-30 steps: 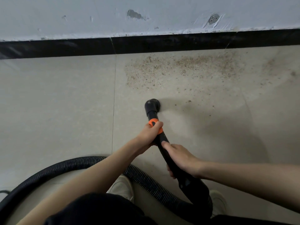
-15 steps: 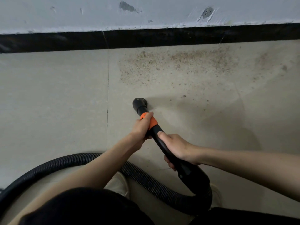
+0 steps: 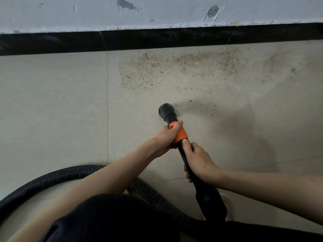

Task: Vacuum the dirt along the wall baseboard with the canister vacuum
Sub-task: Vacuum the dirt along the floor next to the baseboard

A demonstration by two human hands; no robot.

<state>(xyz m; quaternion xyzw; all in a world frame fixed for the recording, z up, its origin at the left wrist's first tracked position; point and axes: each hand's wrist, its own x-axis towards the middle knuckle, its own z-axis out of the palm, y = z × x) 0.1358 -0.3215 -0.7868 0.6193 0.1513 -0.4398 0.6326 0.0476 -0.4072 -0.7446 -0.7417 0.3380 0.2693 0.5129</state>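
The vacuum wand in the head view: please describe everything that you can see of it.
The vacuum wand is a black tube that looks like plastic, with an orange collar near its front. A round black nozzle at its end points down at the tiled floor, short of the dirt patch. The left hand grips the collar; the right hand grips the tube behind. A ribbed black hose joins its rear.
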